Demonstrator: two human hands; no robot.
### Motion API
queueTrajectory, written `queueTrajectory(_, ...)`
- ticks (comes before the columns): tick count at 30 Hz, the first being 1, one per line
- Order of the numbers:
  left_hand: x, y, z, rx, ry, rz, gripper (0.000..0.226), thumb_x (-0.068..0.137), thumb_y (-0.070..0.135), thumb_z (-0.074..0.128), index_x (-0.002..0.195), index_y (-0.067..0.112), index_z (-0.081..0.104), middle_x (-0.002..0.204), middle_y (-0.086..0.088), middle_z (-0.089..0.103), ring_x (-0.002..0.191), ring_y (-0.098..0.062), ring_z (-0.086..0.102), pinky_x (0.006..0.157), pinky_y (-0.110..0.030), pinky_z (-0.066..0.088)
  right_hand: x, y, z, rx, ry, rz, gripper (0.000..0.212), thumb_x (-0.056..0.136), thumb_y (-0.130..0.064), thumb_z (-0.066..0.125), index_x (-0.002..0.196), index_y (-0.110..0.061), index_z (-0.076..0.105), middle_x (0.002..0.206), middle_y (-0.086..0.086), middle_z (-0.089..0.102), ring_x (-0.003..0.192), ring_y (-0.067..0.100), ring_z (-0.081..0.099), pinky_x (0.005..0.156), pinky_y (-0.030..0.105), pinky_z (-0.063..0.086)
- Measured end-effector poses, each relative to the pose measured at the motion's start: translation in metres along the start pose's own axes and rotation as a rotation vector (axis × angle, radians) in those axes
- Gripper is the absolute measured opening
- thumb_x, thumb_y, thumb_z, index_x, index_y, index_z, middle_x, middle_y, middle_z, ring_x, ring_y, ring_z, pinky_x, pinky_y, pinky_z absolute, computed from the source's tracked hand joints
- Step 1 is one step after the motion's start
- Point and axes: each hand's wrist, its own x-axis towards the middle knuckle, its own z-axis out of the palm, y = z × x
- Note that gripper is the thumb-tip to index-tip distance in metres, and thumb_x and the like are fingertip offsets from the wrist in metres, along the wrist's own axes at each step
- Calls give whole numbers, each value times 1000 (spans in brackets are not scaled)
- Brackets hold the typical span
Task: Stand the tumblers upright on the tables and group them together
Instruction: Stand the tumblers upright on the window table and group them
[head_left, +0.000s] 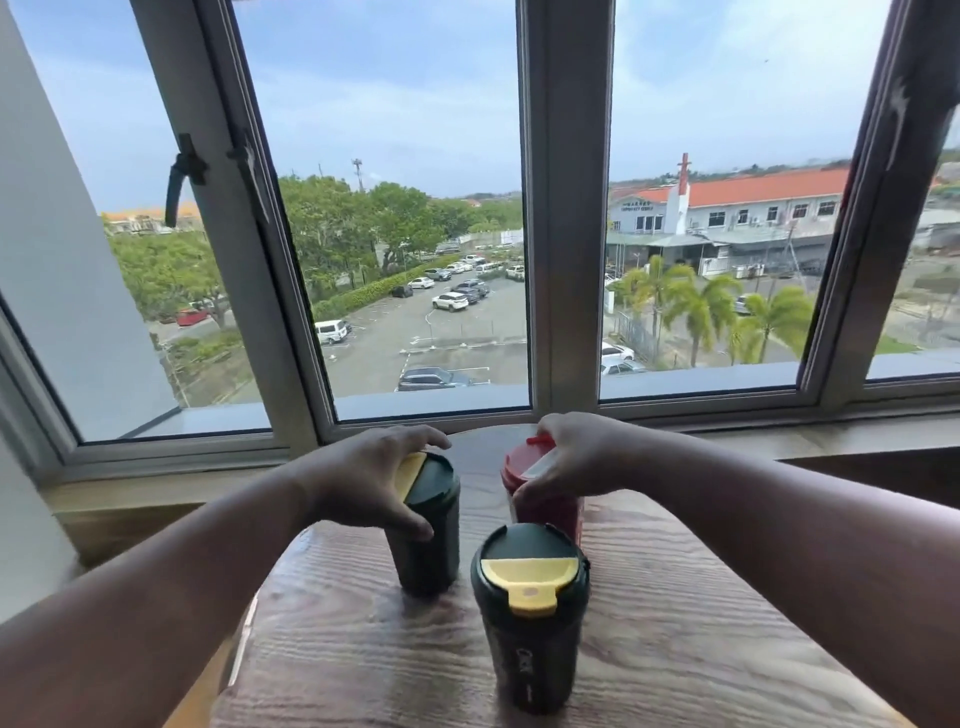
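Observation:
Three tumblers stand upright and close together on a round wooden table. My left hand grips the top of a dark green tumbler with a yellow lid flap at the back left. At the back right, my right hand holds a red tumbler by its lid; much of that lid is hidden under my fingers. A second dark green tumbler with a yellow flap stands free in front, between the two, touched by neither hand.
The table's far edge meets a window sill under a wide window with grey frames. A second wooden surface shows at the lower left beside the table. Bare tabletop lies to the right of the tumblers.

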Motion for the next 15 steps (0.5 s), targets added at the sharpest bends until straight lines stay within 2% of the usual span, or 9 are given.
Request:
queueTrajectory(3,6,1,2,-18,46,58,88,64,45,91,139,42,44,129,12,57,112,-10,54,94,-26,48,-2,-3,0,27,4,11,83,58,-54,86,127,-19,54,117,0,60,103,20,59,95,37,51)
queueTrajectory(7,17,10,3,-61,58,111,86,66,44,91,139,38,45,121,11,57,103,-11,54,76,-19,41,-7,-5,-3,48,-32,3,79,65,-39,85,134,-20,51,121,-2,53,106,18,55,86,27,50)
queueTrajectory(11,27,18,8,-61,48,151,84,65,48,90,136,34,48,116,8,60,95,-11,54,67,-14,38,-13,-7,-8,71,-61,13,77,70,-27,83,139,-25,47,127,-2,49,112,17,53,91,27,50)
queueTrajectory(13,29,21,10,-60,48,154,82,66,50,89,136,32,49,114,8,59,96,-12,54,67,-18,39,-16,-9,-8,66,-69,31,80,70,-26,81,141,-26,45,132,-1,47,115,18,51,94,27,49)
queueTrajectory(15,28,22,10,-55,40,160,83,67,52,88,137,31,49,112,10,57,99,-12,54,70,-22,39,-17,-11,-6,48,-68,64,86,63,-34,80,142,-32,43,135,0,43,118,19,50,99,32,49)
